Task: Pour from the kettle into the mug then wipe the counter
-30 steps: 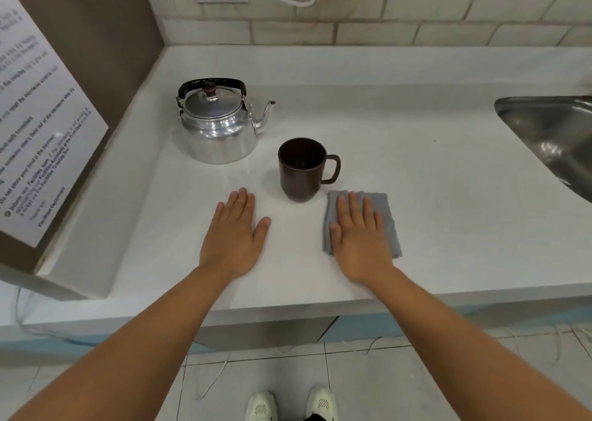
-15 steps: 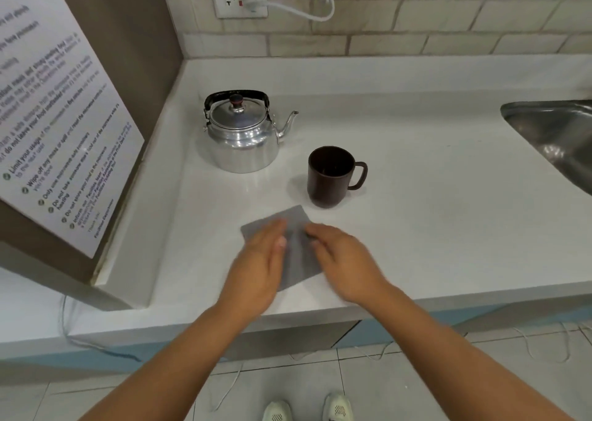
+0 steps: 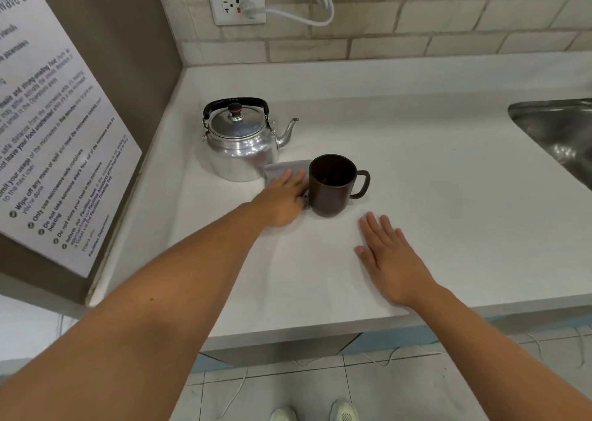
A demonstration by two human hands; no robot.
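Note:
A shiny metal kettle (image 3: 240, 142) with a black handle stands upright at the back left of the white counter (image 3: 432, 190), its spout pointing right. A dark brown mug (image 3: 331, 185) stands just right of it, handle to the right. A grey cloth (image 3: 282, 168) lies flat between kettle and mug, touching both. My left hand (image 3: 283, 199) presses flat on the cloth, fingers stretched toward the kettle, covering most of it. My right hand (image 3: 387, 255) rests palm down on the bare counter, in front of and to the right of the mug, holding nothing.
A steel sink (image 3: 557, 132) is set into the counter at the right edge. A brown side panel with a printed notice (image 3: 48, 126) walls off the left. A wall socket (image 3: 237, 4) with a white cable sits above the kettle. The counter's front edge runs just behind my right wrist.
The cloth passed from under my right hand to my left, which pushed it forward between kettle and mug. My right hand drew back to the right onto bare counter.

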